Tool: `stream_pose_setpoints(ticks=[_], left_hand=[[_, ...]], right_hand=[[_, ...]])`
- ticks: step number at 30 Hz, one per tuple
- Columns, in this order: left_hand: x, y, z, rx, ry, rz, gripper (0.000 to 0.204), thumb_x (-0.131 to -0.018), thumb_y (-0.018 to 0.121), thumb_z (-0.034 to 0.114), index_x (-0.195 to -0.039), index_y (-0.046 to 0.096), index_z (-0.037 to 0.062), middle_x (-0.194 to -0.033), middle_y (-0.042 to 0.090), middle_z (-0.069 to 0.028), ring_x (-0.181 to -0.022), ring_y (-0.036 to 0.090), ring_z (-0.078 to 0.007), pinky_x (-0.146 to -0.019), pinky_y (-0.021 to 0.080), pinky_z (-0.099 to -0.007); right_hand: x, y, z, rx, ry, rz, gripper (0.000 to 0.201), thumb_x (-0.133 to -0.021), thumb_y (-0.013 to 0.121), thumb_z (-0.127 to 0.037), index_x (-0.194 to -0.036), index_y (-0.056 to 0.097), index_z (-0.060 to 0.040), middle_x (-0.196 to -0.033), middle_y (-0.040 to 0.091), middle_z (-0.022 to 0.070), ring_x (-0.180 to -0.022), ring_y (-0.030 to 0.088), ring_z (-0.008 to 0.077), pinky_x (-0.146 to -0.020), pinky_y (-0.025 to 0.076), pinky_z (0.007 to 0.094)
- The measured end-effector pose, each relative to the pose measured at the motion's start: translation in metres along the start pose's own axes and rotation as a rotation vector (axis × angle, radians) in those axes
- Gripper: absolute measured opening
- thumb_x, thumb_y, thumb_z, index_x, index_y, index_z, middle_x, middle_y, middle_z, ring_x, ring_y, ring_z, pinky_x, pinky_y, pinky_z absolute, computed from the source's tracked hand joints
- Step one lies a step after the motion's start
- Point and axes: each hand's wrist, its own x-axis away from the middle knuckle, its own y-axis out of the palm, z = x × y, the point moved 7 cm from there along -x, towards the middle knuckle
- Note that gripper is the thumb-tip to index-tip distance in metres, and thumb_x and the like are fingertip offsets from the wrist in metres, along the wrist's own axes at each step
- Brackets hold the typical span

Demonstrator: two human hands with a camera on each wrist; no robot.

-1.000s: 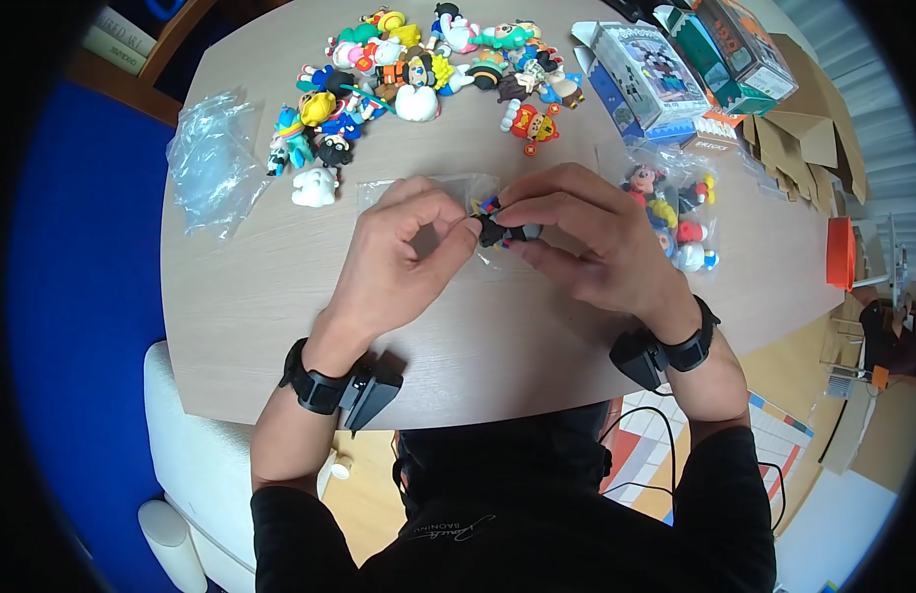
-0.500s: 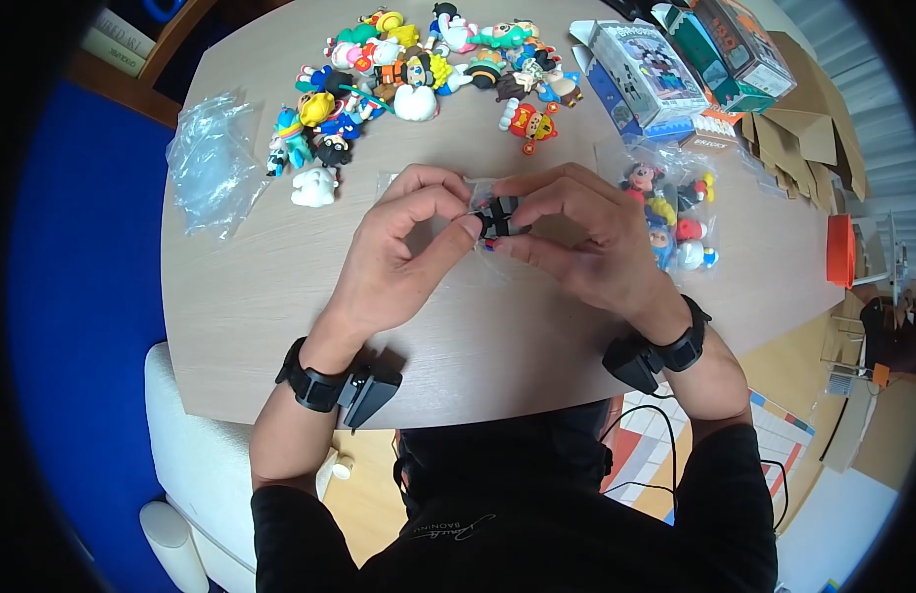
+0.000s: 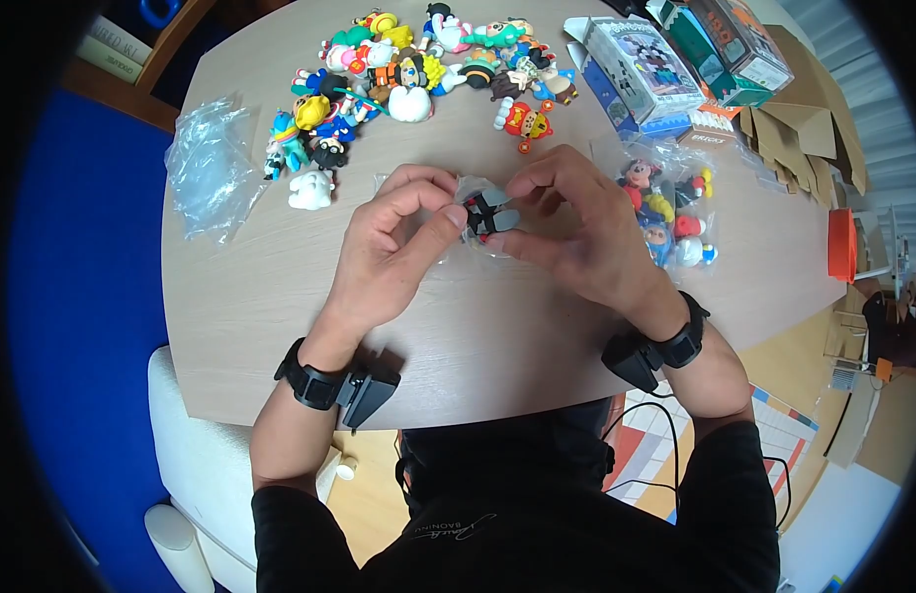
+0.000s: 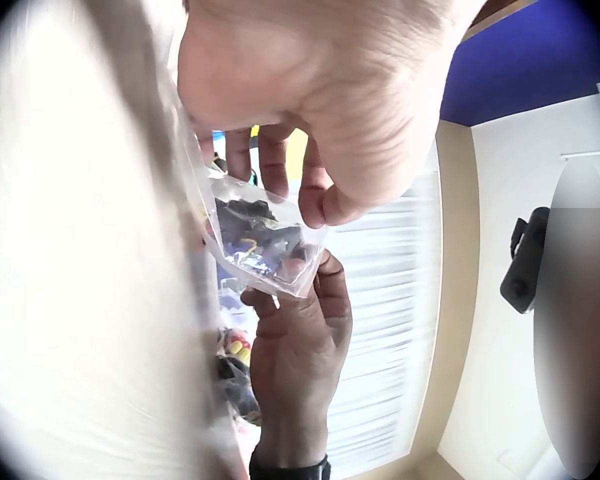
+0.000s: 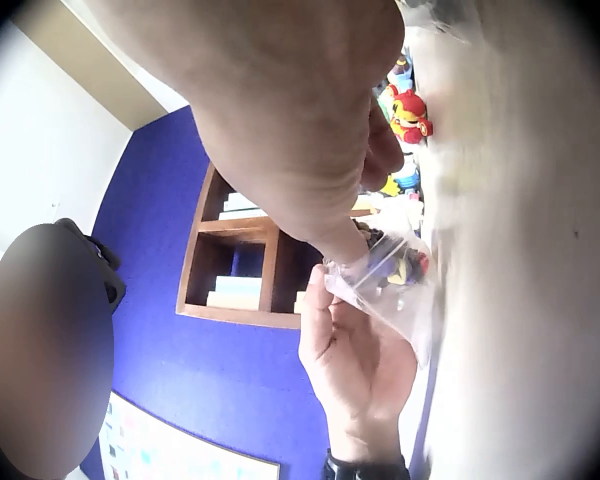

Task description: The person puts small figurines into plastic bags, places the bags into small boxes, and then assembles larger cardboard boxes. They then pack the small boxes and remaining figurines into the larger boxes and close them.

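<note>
A small black figure with grey feet and red bits [image 3: 489, 219] lies in a clear plastic bag [image 3: 472, 185], held between both hands over the table. My left hand [image 3: 384, 252] pinches the bag's left side, thumb against the figure's end. At the feet end, my right hand [image 3: 604, 237] has its thumb and fingers on the bag's edges. In the left wrist view the bag [image 4: 280, 272] hangs between the left hand [image 4: 320, 85] and right hand [image 4: 295, 360]. The right wrist view shows bright colours through the bag [image 5: 380, 300]; the right fingertips are partly hidden there.
Many small toy figures [image 3: 410, 104] cover the far part of the table. Empty clear bags [image 3: 209, 173] lie at left. On the right are bagged figures [image 3: 658, 208], printed boxes [image 3: 651, 74], flattened cardboard [image 3: 794, 138] and an orange box [image 3: 841, 245].
The figure has turned in the bag, and its grey feet now show more plainly. My right fingers have spread wider apart. My left hand has shifted slightly left with the bag.
</note>
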Motion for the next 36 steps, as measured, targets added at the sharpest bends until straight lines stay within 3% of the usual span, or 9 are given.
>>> stream_pose_setpoints(ticks=[5,11,17,21,23,26,29,32,36], left_hand=[[0.000,0.001,-0.001,-0.027,0.005,-0.011,0.002,-0.089,0.065,0.003,-0.088,0.064,0.0009,-0.107,0.056,-0.0071,-0.101,0.053,-0.0152,-0.090,0.041,-0.0278],[0.002,0.007,0.007,-0.133,0.099,-0.045,0.002,-0.087,0.066,0.003,-0.088,0.066,0.0019,-0.106,0.056,-0.0067,-0.105,0.054,-0.0178,-0.092,0.041,-0.0298],[0.002,0.006,0.014,-0.203,0.132,-0.075,0.002,-0.087,0.067,0.002,-0.085,0.066,0.0020,-0.108,0.053,-0.0065,-0.120,0.047,-0.0251,-0.102,0.034,-0.0376],[0.002,0.008,0.011,-0.218,0.139,-0.086,0.003,-0.086,0.067,0.002,-0.084,0.066,0.0023,-0.111,0.053,-0.0075,-0.127,0.042,-0.0281,-0.106,0.031,-0.0414],[0.003,0.007,0.010,-0.219,0.146,-0.073,0.003,-0.084,0.070,0.004,-0.084,0.068,0.0050,-0.113,0.054,-0.0064,-0.126,0.044,-0.0269,-0.103,0.035,-0.0391],[0.003,0.008,0.011,-0.257,0.163,-0.070,0.004,-0.082,0.073,0.005,-0.084,0.069,0.0071,-0.118,0.056,-0.0066,-0.128,0.043,-0.0275,-0.103,0.036,-0.0393],[0.004,0.008,0.011,-0.257,0.144,-0.069,0.005,-0.081,0.073,0.004,-0.083,0.070,0.0077,-0.123,0.056,-0.0078,-0.130,0.041,-0.0296,-0.105,0.034,-0.0411],[0.005,0.011,0.013,-0.276,0.164,-0.088,0.006,-0.080,0.073,0.004,-0.082,0.070,0.0081,-0.125,0.055,-0.0081,-0.132,0.040,-0.0312,-0.106,0.034,-0.0420],[0.006,0.015,0.018,-0.326,0.210,-0.107,0.007,-0.078,0.074,0.004,-0.081,0.070,0.0086,-0.126,0.056,-0.0082,-0.133,0.037,-0.0331,-0.106,0.033,-0.0433]], right_hand=[[0.002,0.004,0.001,-0.011,-0.029,-0.038,0.027,-0.074,0.082,-0.007,-0.093,0.063,-0.0033,-0.089,0.063,0.0048,-0.079,0.062,0.0139,-0.064,0.050,0.0258],[0.002,0.007,-0.007,0.133,-0.208,-0.035,0.018,-0.075,0.079,-0.011,-0.090,0.069,-0.0078,-0.085,0.063,0.0051,-0.071,0.062,0.0236,-0.061,0.051,0.0340],[0.005,0.006,-0.001,0.216,-0.049,-0.037,0.025,-0.078,0.077,-0.006,-0.101,0.071,-0.0055,-0.088,0.061,0.0059,-0.077,0.064,0.0186,-0.062,0.052,0.0301],[0.005,0.010,0.000,0.157,-0.091,-0.034,0.024,-0.080,0.075,-0.006,-0.103,0.069,-0.0055,-0.097,0.062,0.0079,-0.078,0.065,0.0202,-0.066,0.054,0.0304],[0.005,0.013,-0.001,0.080,-0.137,-0.025,0.023,-0.081,0.073,-0.005,-0.103,0.068,-0.0051,-0.102,0.062,0.0091,-0.078,0.066,0.0212,-0.067,0.055,0.0309],[0.008,0.022,0.001,-0.057,-0.065,-0.112,0.017,-0.083,0.070,-0.010,-0.099,0.065,-0.0075,-0.102,0.063,0.0129,-0.076,0.066,0.0291,-0.068,0.054,0.0387],[0.011,0.028,-0.001,-0.048,-0.089,-0.142,0.017,-0.084,0.069,-0.011,-0.098,0.062,-0.0055,-0.096,0.063,0.0132,-0.077,0.065,0.0311,-0.068,0.053,0.0400],[0.010,0.027,0.007,-0.040,0.077,-0.228,0.018,-0.083,0.070,-0.013,-0.097,0.061,-0.0043,-0.088,0.062,0.0128,-0.077,0.063,0.0311,-0.066,0.051,0.0401],[0.009,0.026,0.008,-0.035,0.016,-0.195,0.020,-0.081,0.071,-0.013,-0.097,0.062,-0.0042,-0.081,0.061,0.0115,-0.074,0.062,0.0301,-0.063,0.050,0.0394]])
